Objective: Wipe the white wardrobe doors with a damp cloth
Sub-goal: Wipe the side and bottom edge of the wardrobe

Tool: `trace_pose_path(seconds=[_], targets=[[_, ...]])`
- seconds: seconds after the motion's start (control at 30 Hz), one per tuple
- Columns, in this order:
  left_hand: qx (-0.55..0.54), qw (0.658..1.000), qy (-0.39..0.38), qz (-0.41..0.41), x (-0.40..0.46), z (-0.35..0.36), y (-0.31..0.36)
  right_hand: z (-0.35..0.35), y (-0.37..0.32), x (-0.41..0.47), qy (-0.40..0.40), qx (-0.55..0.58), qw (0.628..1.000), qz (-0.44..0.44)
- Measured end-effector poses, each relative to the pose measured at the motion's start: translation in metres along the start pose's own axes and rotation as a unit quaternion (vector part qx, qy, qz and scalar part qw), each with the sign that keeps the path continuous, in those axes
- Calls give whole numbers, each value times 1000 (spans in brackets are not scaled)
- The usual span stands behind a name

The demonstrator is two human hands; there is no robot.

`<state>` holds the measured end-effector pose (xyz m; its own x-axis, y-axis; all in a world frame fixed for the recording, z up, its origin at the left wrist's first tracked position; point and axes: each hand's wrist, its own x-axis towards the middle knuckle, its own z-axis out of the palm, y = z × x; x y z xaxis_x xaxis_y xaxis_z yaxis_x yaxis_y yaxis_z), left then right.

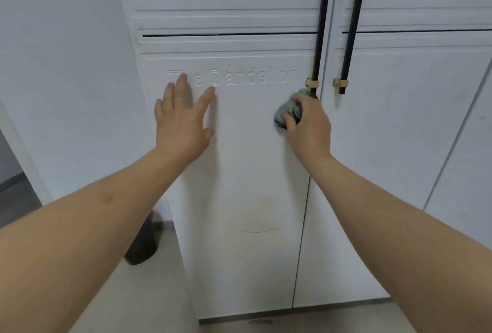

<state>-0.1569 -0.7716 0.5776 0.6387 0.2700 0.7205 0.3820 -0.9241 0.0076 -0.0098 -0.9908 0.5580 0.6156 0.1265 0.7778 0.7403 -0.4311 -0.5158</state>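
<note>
Two hands [183,117] [308,125] on wardrobe door [239,173]

The left hand [183,117] lies flat on the white wardrobe door [239,173] while the right hand [308,125] presses a bunched grey cloth [286,109] near its right edge.

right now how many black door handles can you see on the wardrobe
2. One handle runs down the right edge of the left door, just above the cloth in the right hand. The other is on the neighbouring door. Doors beyond the frame may have more.
</note>
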Motion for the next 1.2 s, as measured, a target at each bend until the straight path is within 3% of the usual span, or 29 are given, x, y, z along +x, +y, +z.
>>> trace_pose_path(seconds=[0.13, 0.23, 0.33, 0.4, 0.47, 0.53, 0.63, 0.77, 0.87, 1.0, 1.07, 1.2], targets=[[20, 999, -26, 31, -10, 21, -8, 37, 44, -65, -88, -29, 996, -8], [42, 998, -21, 42, -11, 30, -9, 53, 66, -101, -209, -105, 969, -85], [53, 997, -16, 47, -10, 33, -8, 48, 66, -87, -226, -152, 948, -167], [61, 997, -13, 51, -10, 33, -8, 41, 42, -53, -160, -134, 959, -189], [69, 996, -7, 57, -9, 33, -11, 29, 7, -5, -30, -119, 978, -169], [77, 995, -9, 61, -8, 33, -13, 19, -22, 38, 82, -146, 967, -191], [83, 994, -9, 66, -8, 36, -14, 27, -34, 60, 99, -130, 963, -213], [95, 993, -4, 75, -9, 42, -18, 65, -7, 10, 99, -138, 958, -232], [90, 993, -6, 77, -10, 44, -19, 92, 34, -62, 47, -153, 946, -284], [30, 997, 13, 70, -16, 42, -18, 104, 98, -150, -131, -211, 908, -338], [6, 997, 35, 63, -24, 40, -27, 98, 105, -161, -207, -214, 901, -315], [-21, 999, 37, 1, -43, 38, -53, 90, 42, -117, -192, -155, 933, -264]])
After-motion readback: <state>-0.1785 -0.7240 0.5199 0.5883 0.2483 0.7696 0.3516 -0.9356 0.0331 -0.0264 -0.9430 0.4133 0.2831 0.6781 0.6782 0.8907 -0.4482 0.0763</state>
